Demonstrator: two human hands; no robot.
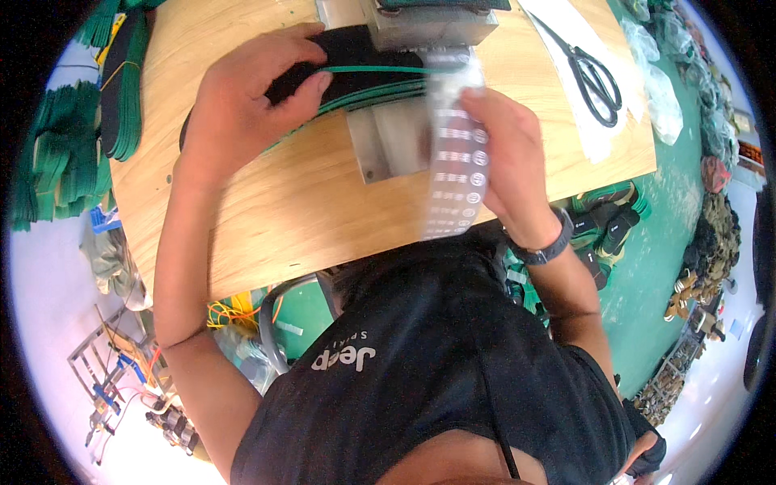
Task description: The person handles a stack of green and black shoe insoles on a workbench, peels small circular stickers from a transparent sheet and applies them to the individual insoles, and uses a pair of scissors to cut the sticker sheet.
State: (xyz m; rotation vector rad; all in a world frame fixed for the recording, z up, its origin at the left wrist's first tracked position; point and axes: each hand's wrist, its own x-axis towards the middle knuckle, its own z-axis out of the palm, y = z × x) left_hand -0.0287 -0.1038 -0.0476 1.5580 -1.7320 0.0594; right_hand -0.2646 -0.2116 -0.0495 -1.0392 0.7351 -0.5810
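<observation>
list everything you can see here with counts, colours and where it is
wooden table: one, light brown, centre
metal machine: one, silver, top centre
metal plate: one, silver, on the table
green-edged pieces: several, black, by the left hand
label strip: one, see-through with white print, held
scissors: one pair, black, table's right
white sheet: one, white, under the scissors
bundles: several, green and black, far left
plastic bags: several, clear, right
floor: one, green, right
rim clutter: uncounted, mixed, too small to tell
shirt: one, black, worn
wristband: one, dark, right wrist
hands: two, bare, left at the pieces, right holding the strip
</observation>
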